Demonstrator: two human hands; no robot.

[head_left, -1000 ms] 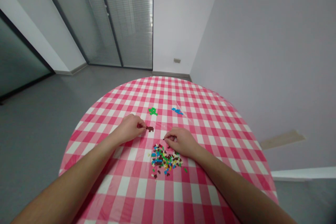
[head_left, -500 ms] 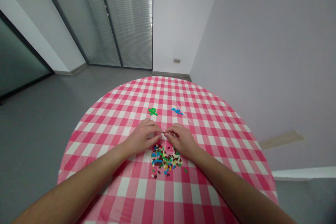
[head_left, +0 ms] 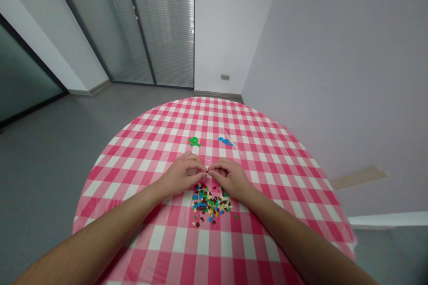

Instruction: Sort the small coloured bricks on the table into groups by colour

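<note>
My left hand (head_left: 183,173) and my right hand (head_left: 231,178) meet fingertip to fingertip over the table, thumbs and forefingers pinched together. Between the tips shows a tiny dark toy brick (head_left: 207,171), mostly covered by the fingers. Just below the hands lies a mixed pile of small toy bricks (head_left: 210,205) in brown, green, blue, yellow and white. Beyond the fingers sit a little heap of green bricks (head_left: 194,141) and, to its right, a heap of blue bricks (head_left: 225,141).
The round table has a red and white checked tablecloth (head_left: 214,118). A small pale bit (head_left: 165,154) lies left of the fingers. Behind stand a glass partition with blinds (head_left: 163,26) and a white wall (head_left: 230,18); another wall (head_left: 351,75) rises close on the right.
Both pinched hands have dropped very slightly toward me and to the left, the dark brick still between the fingertips. The piles look the same.
</note>
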